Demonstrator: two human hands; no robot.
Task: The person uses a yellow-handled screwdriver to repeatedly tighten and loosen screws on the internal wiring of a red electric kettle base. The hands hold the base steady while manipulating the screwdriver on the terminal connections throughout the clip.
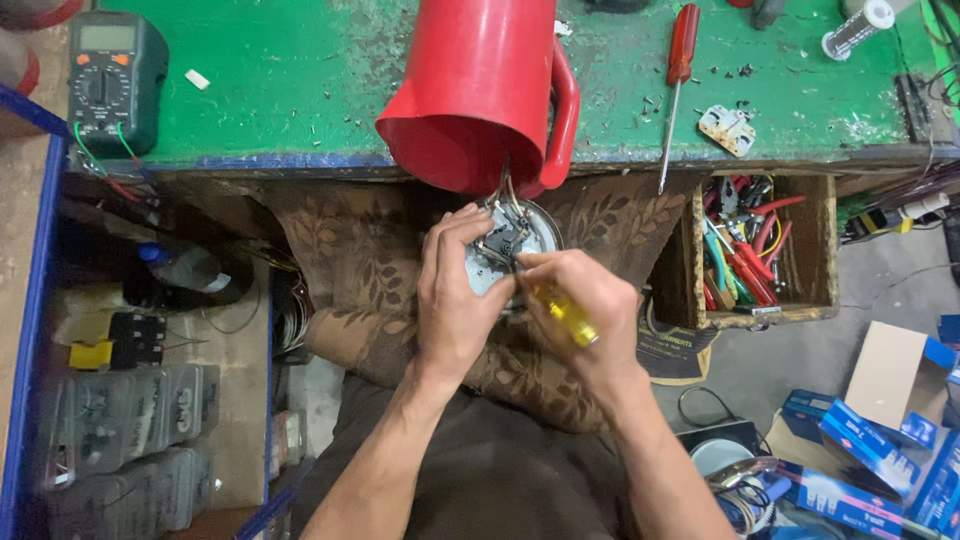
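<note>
Screwdriver (566,315) tip behind the right hand (585,310), round metal base (510,245) half under both hands

Green counter (300,90) across top of frame. Upper left — dark multimeter (112,80). Upper right — red-handled screwdriver (677,85), small white metal bracket (728,129). Right of centre — wooden box of pliers (760,250). Lower right: blue cardboard boxes (865,445).

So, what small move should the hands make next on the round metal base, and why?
Probably turn the yellow-handled screwdriver gently in the right hand. Its tip seems to sit among the wired parts of the round metal base, which the left hand steadies below the red jug.
</note>
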